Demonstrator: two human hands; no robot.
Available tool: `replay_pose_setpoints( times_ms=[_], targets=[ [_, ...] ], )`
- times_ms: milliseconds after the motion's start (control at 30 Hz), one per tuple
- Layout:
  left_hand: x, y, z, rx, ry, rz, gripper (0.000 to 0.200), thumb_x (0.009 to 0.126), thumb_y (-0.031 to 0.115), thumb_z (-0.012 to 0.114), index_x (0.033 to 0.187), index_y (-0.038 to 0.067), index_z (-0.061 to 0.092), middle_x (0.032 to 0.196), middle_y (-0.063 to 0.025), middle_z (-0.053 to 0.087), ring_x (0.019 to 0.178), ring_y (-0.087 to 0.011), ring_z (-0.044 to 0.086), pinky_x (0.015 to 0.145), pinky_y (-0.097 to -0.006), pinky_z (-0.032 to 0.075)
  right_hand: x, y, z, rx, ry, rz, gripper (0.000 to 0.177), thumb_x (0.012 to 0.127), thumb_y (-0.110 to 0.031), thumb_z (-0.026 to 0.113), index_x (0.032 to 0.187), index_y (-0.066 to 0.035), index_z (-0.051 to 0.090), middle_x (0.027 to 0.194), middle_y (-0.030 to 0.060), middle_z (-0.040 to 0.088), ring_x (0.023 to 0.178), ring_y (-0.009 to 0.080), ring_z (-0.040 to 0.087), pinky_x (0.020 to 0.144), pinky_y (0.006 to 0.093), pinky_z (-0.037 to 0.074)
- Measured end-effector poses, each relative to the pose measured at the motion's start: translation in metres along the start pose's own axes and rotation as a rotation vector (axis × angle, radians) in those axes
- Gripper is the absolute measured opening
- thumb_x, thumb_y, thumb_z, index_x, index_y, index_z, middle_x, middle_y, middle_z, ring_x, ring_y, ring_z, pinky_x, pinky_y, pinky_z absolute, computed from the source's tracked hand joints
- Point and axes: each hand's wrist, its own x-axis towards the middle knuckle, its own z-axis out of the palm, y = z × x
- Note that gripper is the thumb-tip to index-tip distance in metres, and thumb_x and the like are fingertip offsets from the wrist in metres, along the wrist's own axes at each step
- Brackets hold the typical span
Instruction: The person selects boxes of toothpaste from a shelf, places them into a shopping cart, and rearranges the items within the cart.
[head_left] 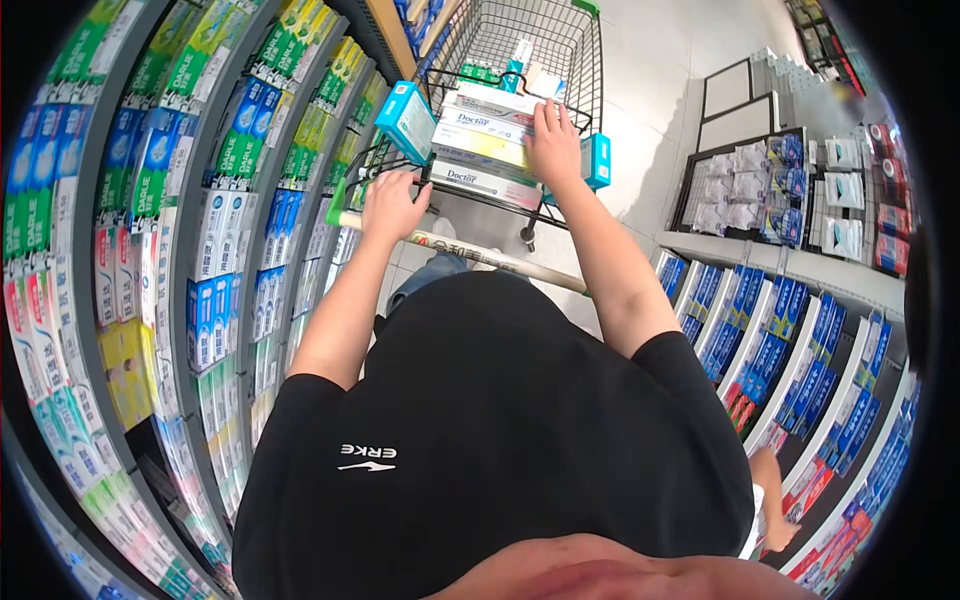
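A wire shopping cart (590,68) stands in front of me, its pale handle bar (500,260) near my body. Several toothpaste boxes (485,122) lie stacked across its near end. My right hand (552,140) rests on the right end of the stack, fingers spread and pointing forward. My left hand (395,207) is at the cart's near left corner by the handle, its fingers curled down; what they grip, if anything, is hidden. A teal box (406,122) sits tilted at the cart's left side and another teal box (596,161) is at its right side.
Shelves of toothpaste boxes (225,240) line the left. Lower shelves with blue boxes (740,300) stand on the right, below hanging packets (750,185). Pale floor tiles (640,80) show beside the cart. Another person's hand (780,532) is at the lower right.
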Motion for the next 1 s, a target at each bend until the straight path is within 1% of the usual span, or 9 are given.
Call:
replay_pose_setpoints(
  times_ms=[200, 233, 400, 567, 633, 700, 767, 900, 1000],
  targets=[
    [-0.011, -0.004, -0.010, 0.021, -0.039, -0.015, 0.046, 0.101, 0.050, 0.064, 0.122, 0.011, 0.075, 0.132, -0.0089, 0.071, 0.136, -0.0289, 0.057, 0.115, -0.0453, 0.041, -0.014, -0.001, -0.002, 0.221, 0.114, 0.002, 0.048, 0.085, -0.022, 0.084, 0.126, -0.010, 0.063, 0.139, 0.0115, 0.064, 0.132, 0.0379, 0.057, 0.109, 0.0495, 0.048],
    [-0.014, -0.004, -0.011, 0.021, -0.061, -0.019, 0.046, 0.101, 0.051, 0.064, 0.121, 0.010, 0.075, 0.133, -0.0090, 0.071, 0.136, -0.0290, 0.057, 0.115, -0.0455, 0.041, -0.013, -0.007, -0.011, 0.266, 0.143, 0.031, 0.050, 0.082, -0.022, 0.087, 0.124, -0.009, 0.063, 0.126, 0.0128, 0.065, 0.123, 0.0376, 0.059, 0.104, 0.0499, 0.049],
    [-0.024, -0.007, -0.022, 0.011, -0.117, -0.023, 0.050, 0.100, 0.053, 0.063, 0.124, 0.010, 0.074, 0.135, -0.0098, 0.068, 0.138, -0.0279, 0.054, 0.116, -0.0463, 0.040, -0.015, -0.012, -0.026, 0.299, -0.024, 0.105, 0.046, 0.081, -0.023, 0.088, 0.119, -0.006, 0.068, 0.118, 0.0179, 0.065, 0.112, 0.0404, 0.063, 0.095, 0.0492, 0.052],
    [-0.034, -0.011, -0.033, -0.008, -0.119, -0.029, 0.063, 0.101, 0.065, 0.058, 0.124, 0.009, 0.075, 0.134, -0.0106, 0.069, 0.137, -0.0285, 0.055, 0.117, -0.0464, 0.040, -0.054, -0.011, -0.042, 0.484, 0.235, -0.005, 0.045, 0.092, -0.019, 0.084, 0.129, -0.002, 0.067, 0.117, 0.0201, 0.069, 0.110, 0.0405, 0.065, 0.094, 0.0475, 0.053],
    [-0.038, -0.011, -0.036, -0.045, -0.100, -0.029, 0.065, 0.101, 0.068, 0.057, 0.120, 0.009, 0.077, 0.131, -0.0106, 0.071, 0.134, -0.0299, 0.056, 0.115, -0.0440, 0.041, -0.084, -0.024, -0.060, 0.778, 0.329, 0.185, 0.045, 0.097, -0.018, 0.081, 0.135, -0.001, 0.065, 0.114, 0.0143, 0.069, 0.106, 0.0295, 0.067, 0.090, 0.0413, 0.053],
    [-0.040, -0.015, -0.031, -0.058, -0.103, -0.048, 0.062, 0.103, 0.064, 0.056, 0.120, 0.008, 0.076, 0.130, -0.0109, 0.071, 0.133, -0.0305, 0.057, 0.115, -0.0440, 0.041, -0.110, -0.037, -0.098, 0.932, 0.220, 0.459, 0.048, 0.102, -0.016, 0.076, 0.144, -0.001, 0.059, 0.113, 0.0094, 0.067, 0.102, 0.0179, 0.066, 0.086, 0.0335, 0.053],
    [-0.042, -0.019, -0.032, -0.056, -0.093, -0.052, 0.057, 0.106, 0.060, 0.054, 0.121, 0.009, 0.076, 0.130, -0.0115, 0.071, 0.133, -0.0316, 0.058, 0.115, -0.0445, 0.041, -0.128, -0.037, -0.095, 1.190, 0.264, 0.477, 0.053, 0.102, -0.011, 0.074, 0.150, -0.003, 0.052, 0.112, 0.0072, 0.064, 0.097, 0.0127, 0.063, 0.083, 0.0289, 0.052],
    [-0.050, -0.026, -0.028, -0.286, 0.073, -0.042, 0.053, 0.109, 0.055, 0.052, 0.134, 0.012, 0.071, 0.133, -0.0135, 0.071, 0.132, -0.0352, 0.059, 0.114, -0.0464, 0.042, -0.149, -0.060, -0.111, 1.249, 0.146, 0.327, 0.058, 0.100, -0.002, 0.075, 0.151, -0.001, 0.047, 0.114, 0.0086, 0.063, 0.101, 0.0142, 0.064, 0.087, 0.0280, 0.053],
    [-0.053, -0.046, -0.026, -0.635, 0.317, 0.174, 0.058, 0.109, 0.057, 0.051, 0.142, 0.012, 0.065, 0.131, -0.0133, 0.072, 0.131, -0.0361, 0.061, 0.112, -0.0482, 0.045, -0.152, -0.100, -0.140, 1.260, 0.046, 0.307, 0.056, 0.099, -0.001, 0.075, 0.147, 0.000, 0.047, 0.114, 0.0111, 0.066, 0.105, 0.0159, 0.066, 0.089, 0.0283, 0.054]
  ],
)
